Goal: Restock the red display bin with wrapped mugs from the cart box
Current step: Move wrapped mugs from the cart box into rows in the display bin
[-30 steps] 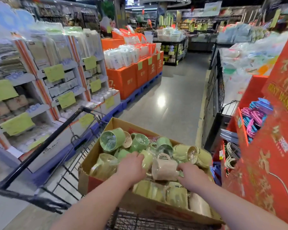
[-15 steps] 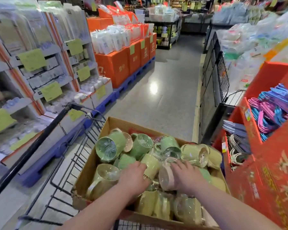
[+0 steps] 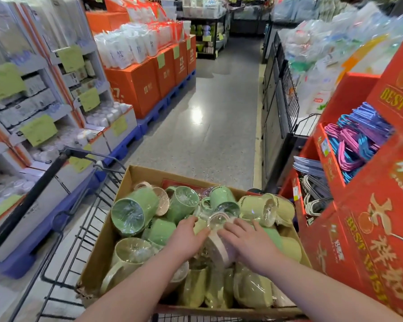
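At the middle of the brown cardboard box [image 3: 147,176], the left hand [image 3: 186,238], fingers together, and the right hand [image 3: 249,247], fingers spread, flank the pale pink film-wrapped mug [image 3: 219,249]. Press evenly from both sides, as the film likely slips.

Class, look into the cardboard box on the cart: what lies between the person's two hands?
In the head view, a pink wrapped mug lies between the left hand and the right hand, inside the cardboard box.

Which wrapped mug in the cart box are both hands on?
The pale pink mug mid-box, between left hand and right hand; the mugs around it are green or yellowish.
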